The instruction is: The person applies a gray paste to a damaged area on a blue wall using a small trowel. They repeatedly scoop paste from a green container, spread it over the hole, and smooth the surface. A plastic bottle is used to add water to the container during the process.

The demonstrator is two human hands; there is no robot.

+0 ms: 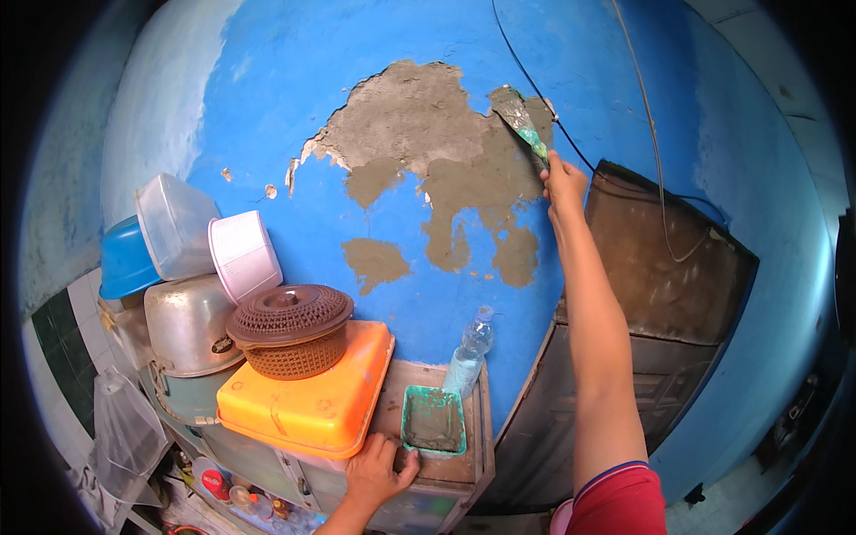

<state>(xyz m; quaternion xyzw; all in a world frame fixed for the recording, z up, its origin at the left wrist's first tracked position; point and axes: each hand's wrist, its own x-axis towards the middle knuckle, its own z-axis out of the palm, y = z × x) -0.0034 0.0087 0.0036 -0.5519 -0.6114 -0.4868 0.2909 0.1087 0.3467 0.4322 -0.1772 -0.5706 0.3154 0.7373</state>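
Spreading grey mortar [495, 174] over the damaged blue wall [303, 241] is judged to be partly done in the head view. The handle of a putty knife [515, 116] is gripped by the closed right hand [563, 183], and its broad blade is laid against the wall just beyond the fingers, at the upper right end of the mortar. Below and left of that hand, darker, damp-looking mortar is already spread, with smaller patches separated by blue paint. Farther left of it, a paler, rough area [392, 111] is bordered by chipped paint; this is judged to be left uncoated, and the ragged edges are not yet evened out.

The left hand [382, 468] is held loosely, fingers partly bent, at the edge of the cabinet top [390, 401]; no object is seen in its grasp. Just right of it stands a green tub [434, 391] in which mortar is left; whether it is touched by the thumb cannot be told. An orange basin [303, 392] is placed upside down beside that hand, on its left.
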